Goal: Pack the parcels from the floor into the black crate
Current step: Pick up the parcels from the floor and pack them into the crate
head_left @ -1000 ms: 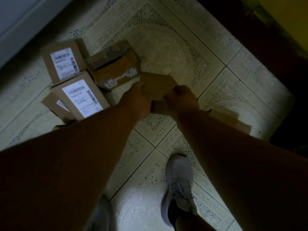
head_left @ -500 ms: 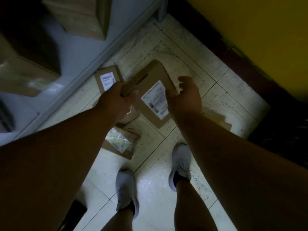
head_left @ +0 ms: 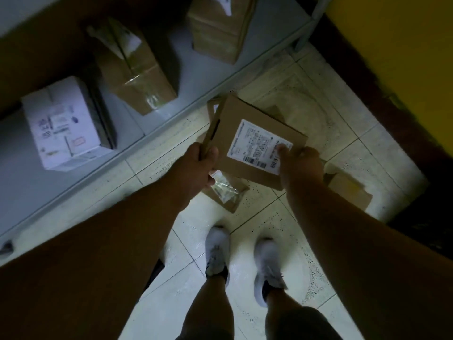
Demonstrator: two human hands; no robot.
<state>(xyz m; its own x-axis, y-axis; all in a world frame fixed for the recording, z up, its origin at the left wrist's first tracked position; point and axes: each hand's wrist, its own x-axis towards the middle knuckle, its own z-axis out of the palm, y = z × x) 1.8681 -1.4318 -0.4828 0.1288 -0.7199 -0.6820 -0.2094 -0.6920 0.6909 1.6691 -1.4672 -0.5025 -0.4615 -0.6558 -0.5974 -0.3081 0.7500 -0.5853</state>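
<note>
I see a pale patterned tile floor (head_left: 306, 99), brightly lit amid dim surroundings. A grey metal shelf (head_left: 157, 114) runs along its left; a yellow wall (head_left: 392, 57) rises right of it.

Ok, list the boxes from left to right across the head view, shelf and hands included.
White box on the shelf → taped brown box → brown box at the top → flat labelled parcel, held by the left hand and the right hand → cardboard parcel on the floor.
</note>
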